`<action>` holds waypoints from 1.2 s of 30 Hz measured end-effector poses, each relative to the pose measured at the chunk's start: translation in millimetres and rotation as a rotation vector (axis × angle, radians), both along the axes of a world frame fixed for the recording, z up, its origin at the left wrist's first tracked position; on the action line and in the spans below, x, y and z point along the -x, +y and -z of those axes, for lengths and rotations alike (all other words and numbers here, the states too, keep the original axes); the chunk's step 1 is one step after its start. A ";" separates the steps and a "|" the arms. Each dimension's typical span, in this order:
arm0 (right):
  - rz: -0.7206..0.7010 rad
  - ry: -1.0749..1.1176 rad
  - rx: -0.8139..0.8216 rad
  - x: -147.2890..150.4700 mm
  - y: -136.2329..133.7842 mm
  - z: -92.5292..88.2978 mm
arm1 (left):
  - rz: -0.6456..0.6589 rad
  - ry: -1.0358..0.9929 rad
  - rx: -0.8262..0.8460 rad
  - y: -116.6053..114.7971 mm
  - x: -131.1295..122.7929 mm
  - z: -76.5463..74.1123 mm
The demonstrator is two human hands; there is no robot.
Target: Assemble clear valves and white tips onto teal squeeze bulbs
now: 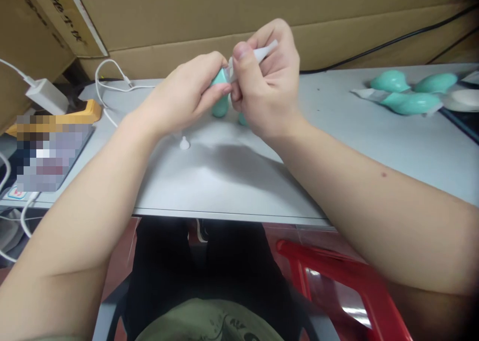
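Note:
My left hand (198, 84) is closed on a teal rounded plastic piece (220, 76), thumb and fingers pinching its end. My right hand (277, 89) grips a white tapered tube (265, 52) against that end; where the two meet is mostly covered by fingers. Below my left fingers shows another smooth teal surface (220, 108), and I cannot tell whether it belongs to the held piece. A bit of teal (243, 119) also peeks out under my right hand. On the table near my left wrist stands a small white cone-shaped piece (184, 143).
Several teal egg-shaped pieces (413, 103), some in clear wrapping, lie at the right beside a whitish rounded object (464, 100). At left are a blurred phone (71, 151), a yellow-edged device (92, 111) and a white charger (47, 96) with cables. Cardboard (187, 11) walls the table's back.

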State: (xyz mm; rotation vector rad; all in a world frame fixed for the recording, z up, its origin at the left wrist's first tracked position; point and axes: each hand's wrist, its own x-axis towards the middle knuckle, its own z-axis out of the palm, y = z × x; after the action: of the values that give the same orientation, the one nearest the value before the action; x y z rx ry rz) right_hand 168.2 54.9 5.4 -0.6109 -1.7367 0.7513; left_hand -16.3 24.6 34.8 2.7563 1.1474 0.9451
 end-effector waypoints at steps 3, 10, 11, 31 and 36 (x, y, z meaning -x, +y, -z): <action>-0.126 0.219 0.046 4.2 -2.2 -0.5 | 0.010 -0.025 0.012 -7.7 0.2 -3.2; -0.223 0.250 0.264 5.7 -14.4 -4.3 | -0.013 -0.059 0.031 -14.2 0.5 -5.3; -0.220 0.257 0.296 4.3 -15.4 -7.2 | -0.013 -0.067 0.024 -14.4 1.1 -5.0; -0.241 0.181 0.209 -2.2 -25.1 -3.4 | -0.227 0.039 0.064 0.1 14.1 4.9; -0.297 0.120 0.207 -2.2 -26.8 -1.3 | -0.265 0.125 0.083 3.9 11.6 10.2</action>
State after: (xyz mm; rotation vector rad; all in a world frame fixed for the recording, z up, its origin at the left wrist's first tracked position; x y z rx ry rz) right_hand 170.4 28.1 6.7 -0.4392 -1.6692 1.1629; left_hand -27.9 28.5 24.6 2.6758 1.5647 0.7295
